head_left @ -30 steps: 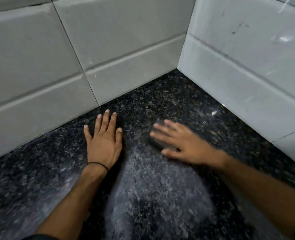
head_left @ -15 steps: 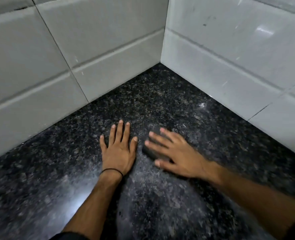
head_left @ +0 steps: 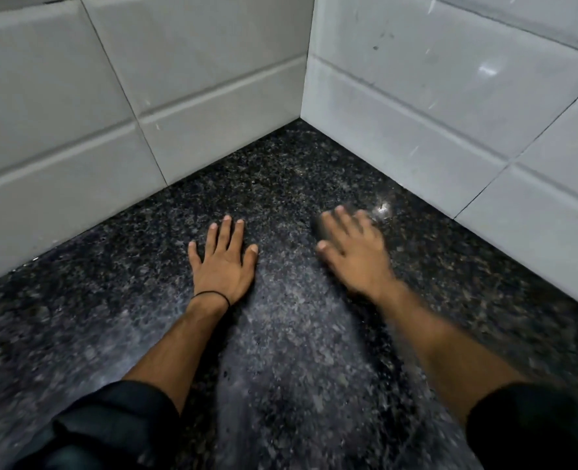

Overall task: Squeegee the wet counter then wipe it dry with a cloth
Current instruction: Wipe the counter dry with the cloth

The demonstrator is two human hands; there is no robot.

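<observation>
The dark speckled granite counter (head_left: 281, 351) runs into a tiled corner, with a pale wet sheen down its middle. My left hand (head_left: 225, 262) lies flat on the stone with its fingers spread and holds nothing; a thin black band circles the wrist. My right hand (head_left: 355, 252) is blurred by motion and presses down on a small dark grey cloth (head_left: 319, 228). Only the cloth's left edge shows beyond the fingers. No squeegee is in view.
White tiled walls close the counter in on the left (head_left: 145, 79) and on the right (head_left: 450, 96), meeting in a corner at the back. A bright wet glint (head_left: 382, 210) lies on the stone just past my right fingertips.
My right hand has slid the cloth to the right, away from my left hand and closer to the right wall. My left hand has stayed flat in place.
</observation>
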